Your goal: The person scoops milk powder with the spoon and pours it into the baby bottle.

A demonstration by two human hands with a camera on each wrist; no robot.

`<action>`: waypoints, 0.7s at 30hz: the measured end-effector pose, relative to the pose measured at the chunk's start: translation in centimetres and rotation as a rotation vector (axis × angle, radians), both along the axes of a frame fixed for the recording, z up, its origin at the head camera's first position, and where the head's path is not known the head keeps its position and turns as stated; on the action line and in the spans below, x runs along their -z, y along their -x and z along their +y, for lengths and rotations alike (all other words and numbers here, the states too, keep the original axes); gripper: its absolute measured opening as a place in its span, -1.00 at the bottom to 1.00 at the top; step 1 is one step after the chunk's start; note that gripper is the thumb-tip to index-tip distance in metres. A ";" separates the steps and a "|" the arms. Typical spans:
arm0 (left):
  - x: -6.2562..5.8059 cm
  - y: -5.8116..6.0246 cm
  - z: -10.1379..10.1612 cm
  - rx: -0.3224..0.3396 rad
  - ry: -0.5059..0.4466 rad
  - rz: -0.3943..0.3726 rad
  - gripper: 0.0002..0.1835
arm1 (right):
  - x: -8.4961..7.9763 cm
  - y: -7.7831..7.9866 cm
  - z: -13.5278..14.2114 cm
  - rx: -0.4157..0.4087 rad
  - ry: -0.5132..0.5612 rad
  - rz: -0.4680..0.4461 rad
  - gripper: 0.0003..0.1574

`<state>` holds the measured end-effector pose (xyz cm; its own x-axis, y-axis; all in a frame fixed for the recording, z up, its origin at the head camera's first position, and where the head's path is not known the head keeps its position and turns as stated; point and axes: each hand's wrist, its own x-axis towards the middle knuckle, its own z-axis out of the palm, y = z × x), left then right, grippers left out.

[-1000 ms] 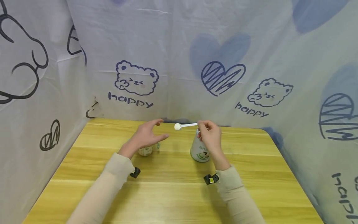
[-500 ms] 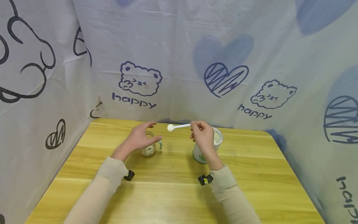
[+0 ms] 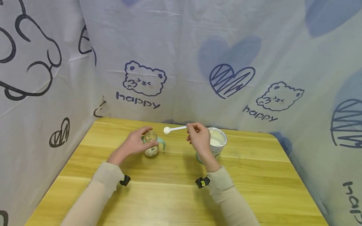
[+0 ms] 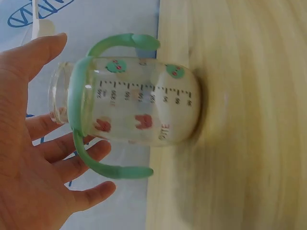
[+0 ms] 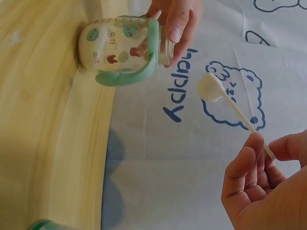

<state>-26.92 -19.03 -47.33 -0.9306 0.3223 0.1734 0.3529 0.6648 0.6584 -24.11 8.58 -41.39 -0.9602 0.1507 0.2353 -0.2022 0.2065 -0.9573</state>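
Note:
A clear baby bottle (image 3: 151, 152) with two mint-green handles and a printed scale stands upright and uncapped on the table. Whitish contents show in its lower part in the left wrist view. My left hand (image 3: 132, 143) is spread beside the bottle's neck, thumb on the near side and fingers behind it. Between thumb and fingertips, my right hand (image 3: 199, 140) pinches the handle end of a white measuring scoop (image 5: 211, 87). Pale powder is heaped in the scoop's bowl, which hangs above and to the right of the bottle's mouth.
Partly behind my right hand stands an open can (image 3: 221, 147) with pale powder inside. The wooden table (image 3: 169, 194) ends at a printed cloth backdrop (image 3: 186, 94), and more cloth hangs on the left and right.
Right hand and scoop have moved left, closer to the bottle, uncovering the can's opening. Left hand has lowered to the bottle's neck, and more of the bottle shows.

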 end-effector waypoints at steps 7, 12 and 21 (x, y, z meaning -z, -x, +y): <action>0.6 0.2 -0.6 -0.013 0.007 -0.006 -0.05 | 0.4 -0.1 -0.9 -0.024 -0.026 0.002 -0.69; 1.0 0.2 -0.7 -0.022 0.005 -0.028 -0.07 | 0.6 -0.2 -1.7 -0.039 -0.058 0.002 -0.71; 1.0 0.1 -0.9 -0.027 0.002 -0.035 -0.14 | 1.1 0.2 -2.8 -0.063 -0.072 0.036 -0.75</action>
